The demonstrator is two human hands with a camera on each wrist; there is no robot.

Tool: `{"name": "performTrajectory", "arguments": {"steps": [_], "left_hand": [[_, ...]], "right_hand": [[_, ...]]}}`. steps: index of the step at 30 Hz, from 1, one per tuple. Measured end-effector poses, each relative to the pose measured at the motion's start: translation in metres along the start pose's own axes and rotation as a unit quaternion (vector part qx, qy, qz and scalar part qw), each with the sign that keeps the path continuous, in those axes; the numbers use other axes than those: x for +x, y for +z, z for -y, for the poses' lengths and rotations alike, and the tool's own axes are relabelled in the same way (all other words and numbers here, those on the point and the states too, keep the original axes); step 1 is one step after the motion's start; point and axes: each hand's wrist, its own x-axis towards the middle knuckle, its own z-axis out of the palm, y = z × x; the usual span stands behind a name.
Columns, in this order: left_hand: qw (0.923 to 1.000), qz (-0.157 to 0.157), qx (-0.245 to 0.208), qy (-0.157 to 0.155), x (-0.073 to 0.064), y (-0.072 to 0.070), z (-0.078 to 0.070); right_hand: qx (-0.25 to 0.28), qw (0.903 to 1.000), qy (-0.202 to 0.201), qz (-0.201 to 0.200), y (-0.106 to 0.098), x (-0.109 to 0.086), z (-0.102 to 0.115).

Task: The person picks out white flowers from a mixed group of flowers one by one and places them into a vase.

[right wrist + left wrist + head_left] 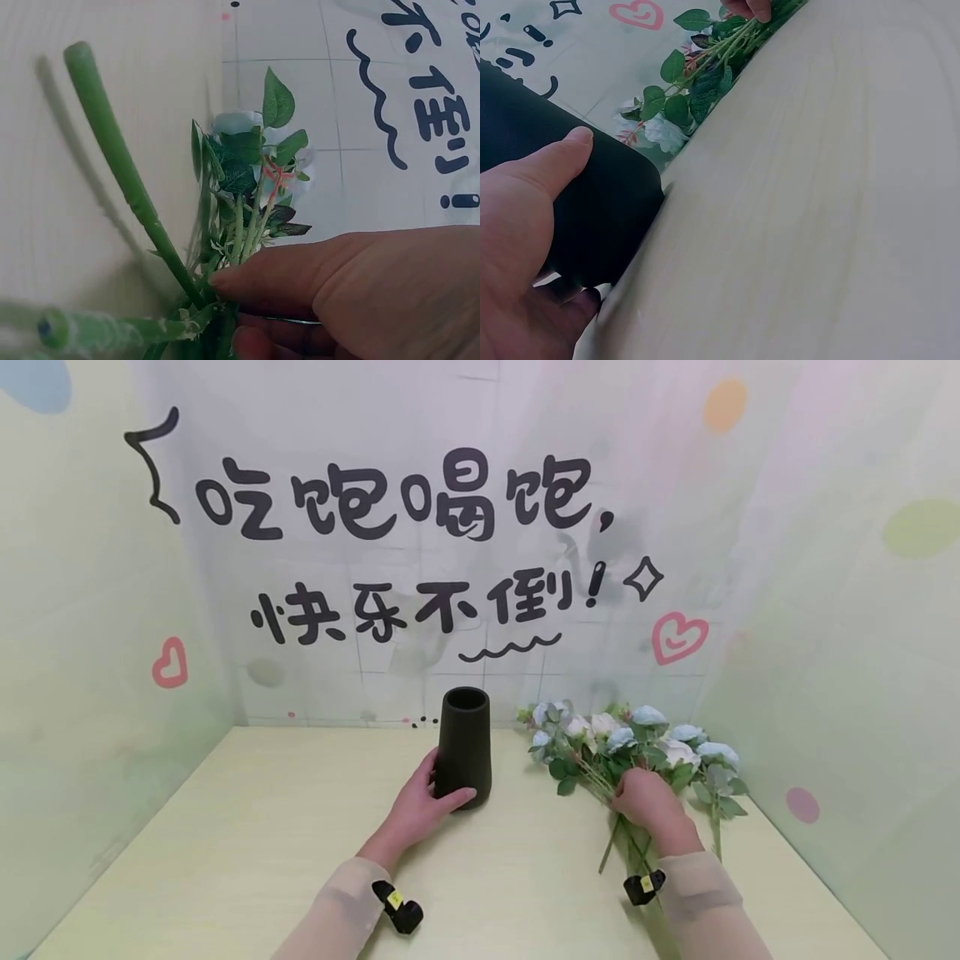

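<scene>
A tall black vase stands upright near the back of the table, its round mouth uncovered. My left hand grips its lower part, thumb across the front and fingers behind; the left wrist view shows the thumb flat on the dark vase wall. To the right lies a bunch of artificial flowers with pale blue and white blooms and green leaves. My right hand pinches their green stems between thumb and fingers. Cut stem ends stick out past that hand. Its fingertips are partly hidden by the stems.
The pale wooden table reaches back to a printed curtain with black lettering and hearts. Curtain walls close in the left and right sides. A separate leafy stem lies at the right, beyond the right hand.
</scene>
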Motion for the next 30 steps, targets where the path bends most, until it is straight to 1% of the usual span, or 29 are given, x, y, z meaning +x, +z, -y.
{"name": "performTrajectory", "arguments": {"steps": [4,8,11,17,23,30], "left_hand": [[1.0,-0.001,0.001,0.0,0.001,0.001,0.001],[1.0,0.0,0.002,0.0,0.001,0.0,0.0],[1.0,0.002,0.004,-0.001,0.0,0.0,0.0],[0.9999,0.004,0.006,0.008,0.0,0.0,-0.001],[0.9999,0.004,0.007,0.012,-0.001,0.0,-0.002],[0.9998,0.003,0.014,0.014,0.0,0.0,0.0]], "right_hand": [[0.012,0.9999,0.001,-0.007,-0.002,-0.001,0.0],[0.013,0.9997,-0.003,-0.018,-0.005,-0.003,0.002],[0.01,0.9995,-0.009,-0.028,-0.007,-0.004,0.004],[0.011,0.9986,-0.027,-0.045,-0.009,-0.005,0.007],[0.028,0.9977,-0.036,-0.05,-0.013,-0.006,0.012],[0.053,0.9957,-0.057,-0.05,-0.017,-0.006,0.021]]}}
